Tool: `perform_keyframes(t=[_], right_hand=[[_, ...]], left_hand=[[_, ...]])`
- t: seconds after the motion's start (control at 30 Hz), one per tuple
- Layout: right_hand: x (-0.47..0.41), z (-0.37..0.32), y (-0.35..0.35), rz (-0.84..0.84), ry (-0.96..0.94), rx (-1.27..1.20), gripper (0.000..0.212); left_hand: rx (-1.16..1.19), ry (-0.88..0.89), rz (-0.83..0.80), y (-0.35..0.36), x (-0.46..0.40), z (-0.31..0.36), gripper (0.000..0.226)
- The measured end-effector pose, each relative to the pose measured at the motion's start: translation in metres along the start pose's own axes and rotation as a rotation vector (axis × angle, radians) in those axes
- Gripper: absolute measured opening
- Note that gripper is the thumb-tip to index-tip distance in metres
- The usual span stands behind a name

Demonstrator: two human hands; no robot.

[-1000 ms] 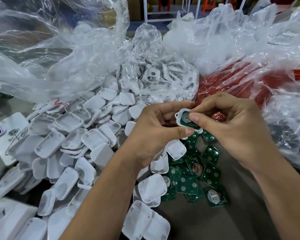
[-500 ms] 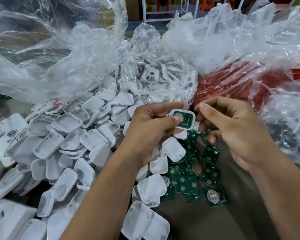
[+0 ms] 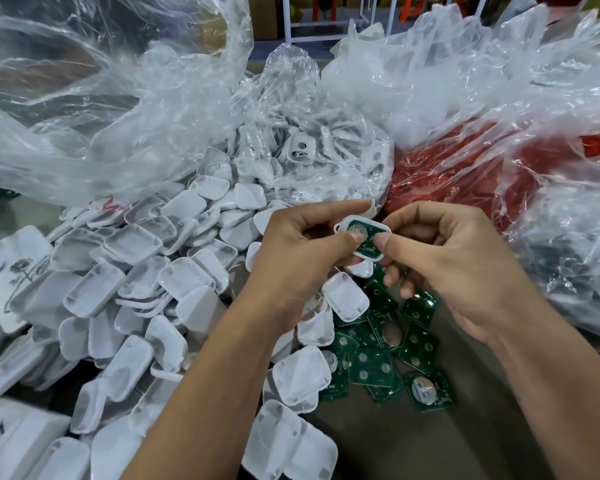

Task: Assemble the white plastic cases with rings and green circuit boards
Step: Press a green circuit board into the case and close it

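A white plastic case (image 3: 347,226) with a green circuit board (image 3: 366,237) lying in it is held up above the table. My left hand (image 3: 298,258) grips its left side, thumb pressed on the board. My right hand (image 3: 447,261) grips its right side, thumb on the board's edge. Below the hands lie several loose green circuit boards (image 3: 388,344). A large heap of empty white cases (image 3: 136,289) spreads across the left half. No ring can be made out.
A clear bag of more white parts (image 3: 312,147) sits behind the hands. Red items in crinkled plastic (image 3: 465,161) lie at the right. A white phone case (image 3: 4,268) rests at the far left. Brown table surface (image 3: 413,441) shows at the front.
My right hand, which had let go half a second ago, has come back onto the case. Both thumbs now press on the board, and the case sits flatter between the hands.
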State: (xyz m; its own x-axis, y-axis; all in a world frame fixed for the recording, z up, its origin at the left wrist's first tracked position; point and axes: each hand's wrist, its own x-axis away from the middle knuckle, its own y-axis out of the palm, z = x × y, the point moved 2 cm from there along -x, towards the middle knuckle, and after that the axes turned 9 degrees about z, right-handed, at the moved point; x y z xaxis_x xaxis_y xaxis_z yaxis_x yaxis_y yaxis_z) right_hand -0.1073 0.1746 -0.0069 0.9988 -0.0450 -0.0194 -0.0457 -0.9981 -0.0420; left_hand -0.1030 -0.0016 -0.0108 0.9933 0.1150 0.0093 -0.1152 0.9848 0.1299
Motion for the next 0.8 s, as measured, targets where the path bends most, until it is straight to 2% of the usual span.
perform_keyframes(t=[0.1, 0.27, 0.5, 0.8], right_hand=[[0.001, -0.001, 0.001, 0.003, -0.009, -0.005, 0.009], [0.004, -0.001, 0.005, 0.068, -0.026, -0.058, 0.016], [0.004, 0.002, 0.01, 0.074, -0.033, -0.075, 0.018], [0.005, 0.004, 0.012, 0.058, -0.016, -0.059, 0.021]], left_hand=[[0.017, 0.047, 0.05, -0.001, -0.001, -0.001, 0.037], [0.03, 0.048, 0.113, 0.001, 0.0, -0.003, 0.021], [0.054, 0.077, 0.197, 0.005, 0.002, -0.002, 0.021], [0.019, 0.069, 0.202, 0.002, 0.0, -0.002, 0.017]])
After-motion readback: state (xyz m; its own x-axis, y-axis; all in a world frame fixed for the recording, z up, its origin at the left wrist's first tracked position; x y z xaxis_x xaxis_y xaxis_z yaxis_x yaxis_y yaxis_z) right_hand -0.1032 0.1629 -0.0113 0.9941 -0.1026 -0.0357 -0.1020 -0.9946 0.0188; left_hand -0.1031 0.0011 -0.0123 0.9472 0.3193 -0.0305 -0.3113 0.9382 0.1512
